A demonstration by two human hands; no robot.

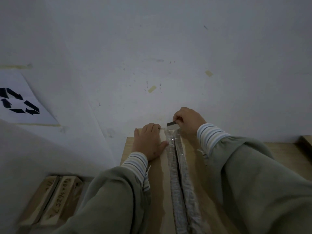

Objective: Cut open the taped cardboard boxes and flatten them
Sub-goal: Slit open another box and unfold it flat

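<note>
White wall (152, 48) fills the upper frame: matte, scuffed, with small tan tape scraps. Paper sheet (22, 98) with a black recycling symbol is taped to it at 9 o'clock.

Cardboard box (157, 183) sits at 6 o'clock, far edge against the wall; its tan top is flat and smooth. Clear, crinkled tape (173, 166) runs down the centre seam, split lengthwise, with a dark gap showing between the flaps.

A second box (50, 196) lies lower at 7 o'clock, taped seam, handwritten digits on its top.

Sleeves: grey-green over striped cuffs.

Left hand (149, 142) lies flat, palm down, fingers straight, pressing the left flap just beside the tape.

Right hand (189, 120) has its fingers curled, pinching a small blade (170, 124) at the seam's far end, at the wall.
</note>
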